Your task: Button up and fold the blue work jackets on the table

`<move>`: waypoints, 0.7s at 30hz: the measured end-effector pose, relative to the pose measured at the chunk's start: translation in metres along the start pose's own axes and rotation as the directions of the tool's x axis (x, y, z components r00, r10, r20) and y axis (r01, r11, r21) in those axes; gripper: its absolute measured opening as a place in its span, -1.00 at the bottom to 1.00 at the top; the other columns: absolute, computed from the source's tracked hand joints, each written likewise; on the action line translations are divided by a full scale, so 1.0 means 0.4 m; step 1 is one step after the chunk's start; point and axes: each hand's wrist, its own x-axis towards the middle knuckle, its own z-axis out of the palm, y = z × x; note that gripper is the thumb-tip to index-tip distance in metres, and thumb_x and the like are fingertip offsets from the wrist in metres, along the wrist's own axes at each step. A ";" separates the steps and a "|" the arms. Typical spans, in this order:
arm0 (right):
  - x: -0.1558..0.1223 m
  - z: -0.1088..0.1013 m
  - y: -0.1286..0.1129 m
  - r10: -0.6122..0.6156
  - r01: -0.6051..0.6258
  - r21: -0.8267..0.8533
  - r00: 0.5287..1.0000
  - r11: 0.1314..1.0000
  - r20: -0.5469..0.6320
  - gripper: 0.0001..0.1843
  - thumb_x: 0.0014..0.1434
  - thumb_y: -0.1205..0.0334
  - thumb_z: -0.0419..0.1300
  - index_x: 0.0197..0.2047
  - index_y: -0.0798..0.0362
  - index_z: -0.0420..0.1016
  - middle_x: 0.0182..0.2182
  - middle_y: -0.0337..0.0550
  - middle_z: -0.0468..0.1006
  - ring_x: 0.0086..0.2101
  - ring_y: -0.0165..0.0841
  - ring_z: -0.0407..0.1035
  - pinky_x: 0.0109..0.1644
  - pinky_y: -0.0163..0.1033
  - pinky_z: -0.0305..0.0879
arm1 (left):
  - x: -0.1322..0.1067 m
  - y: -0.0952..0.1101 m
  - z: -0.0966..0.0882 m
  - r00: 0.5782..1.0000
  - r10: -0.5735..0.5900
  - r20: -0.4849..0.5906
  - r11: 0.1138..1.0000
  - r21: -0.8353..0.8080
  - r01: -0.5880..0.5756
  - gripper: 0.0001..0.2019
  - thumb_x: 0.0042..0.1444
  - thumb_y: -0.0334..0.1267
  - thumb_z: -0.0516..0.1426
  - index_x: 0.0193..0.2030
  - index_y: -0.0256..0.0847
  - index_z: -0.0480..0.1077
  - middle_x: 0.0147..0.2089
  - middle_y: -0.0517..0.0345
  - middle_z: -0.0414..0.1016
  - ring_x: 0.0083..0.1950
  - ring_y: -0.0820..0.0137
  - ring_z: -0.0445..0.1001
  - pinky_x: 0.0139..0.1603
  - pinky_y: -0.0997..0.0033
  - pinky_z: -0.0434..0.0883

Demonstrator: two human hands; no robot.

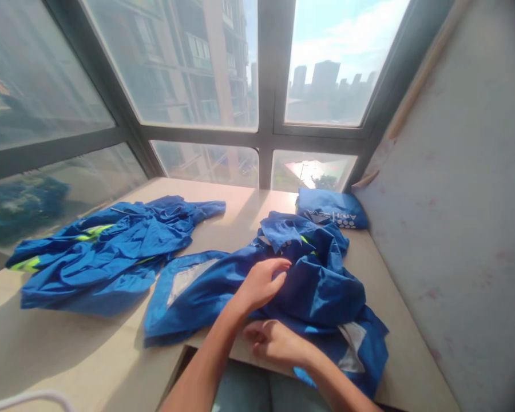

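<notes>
A blue jacket [321, 289] with pale grey patches lies spread and rumpled right in front of me. My left hand [264, 281] is over its middle, thumb apart from the fingers, and no cloth shows gripped in it. Lower down, by the table's front edge, my right hand [277, 343] has its fingers curled beside the jacket's lower edge. Whether cloth is inside those curled fingers is hidden. The jacket's collar [281, 232] points toward the window, and one sleeve [184, 292] stretches out to the left.
Another crumpled blue garment [111, 252] with yellow-green strips lies at the left of the pale tabletop [90, 349]. A folded blue bundle [332, 209] with white print sits in the back right corner. Windows [197, 63] rise behind; a wall [467, 200] bounds the right side.
</notes>
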 end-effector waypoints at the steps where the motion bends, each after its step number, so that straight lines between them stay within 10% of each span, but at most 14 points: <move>1: -0.026 -0.037 0.006 0.008 -0.007 0.047 1.000 0.999 -0.019 -0.67 0.06 0.05 0.27 -0.10 -0.10 0.63 -0.23 -0.20 0.66 -0.17 -0.08 0.55 -0.12 -0.05 0.50 | -0.008 -0.048 -0.045 0.987 -0.100 -0.122 0.995 0.007 0.102 -0.67 0.29 -0.23 0.01 0.09 -0.19 0.48 0.05 0.03 0.62 0.06 0.29 0.59 0.12 0.33 0.48; 5: -0.063 -0.245 -0.030 0.002 0.049 0.144 0.944 0.988 -0.330 -0.54 0.15 -0.10 0.23 -0.02 0.04 0.57 -0.21 -0.05 0.66 -0.20 -0.19 0.55 -0.18 -0.14 0.48 | -0.032 -0.244 -0.199 0.823 -0.373 -0.427 0.801 0.299 0.518 -0.61 0.27 -0.26 -0.01 0.13 -0.30 0.46 0.13 -0.11 0.57 0.19 0.17 0.51 0.27 0.20 0.39; 11: 0.113 -0.543 -0.150 -0.287 -0.022 -0.360 0.559 0.933 -0.778 -0.64 0.18 0.02 0.19 -0.08 0.06 0.60 -0.17 -0.02 0.67 -0.13 -0.19 0.55 0.04 -0.11 0.43 | 0.019 -0.387 -0.312 0.813 -0.484 -0.324 0.674 0.455 0.582 -0.55 0.15 -0.34 0.08 0.17 -0.38 0.46 0.20 -0.26 0.50 0.26 0.03 0.45 0.32 0.09 0.31; 16: 0.330 -0.608 -0.199 -0.180 -0.379 -0.640 0.752 0.669 -0.634 -0.24 0.14 -0.01 0.30 0.32 0.17 0.33 0.19 0.22 0.47 0.17 -0.01 0.39 0.23 -0.03 0.31 | 0.159 -0.421 -0.271 0.862 -0.486 -0.146 0.759 0.417 0.499 -0.58 -0.04 -0.36 0.23 0.02 -0.24 0.55 0.13 -0.08 0.58 0.22 0.11 0.49 0.26 0.30 0.35; 21: 0.453 -0.605 -0.197 0.064 -0.532 -0.640 0.794 0.554 -0.605 0.05 0.03 -0.11 0.38 0.44 0.22 0.14 0.16 0.34 0.47 0.10 0.06 0.45 0.09 -0.04 0.43 | 0.275 -0.445 -0.171 0.902 -0.433 0.000 0.870 0.260 0.418 -0.63 -0.02 -0.21 0.24 -0.04 -0.25 0.57 0.05 -0.13 0.61 0.13 0.04 0.53 0.14 0.23 0.42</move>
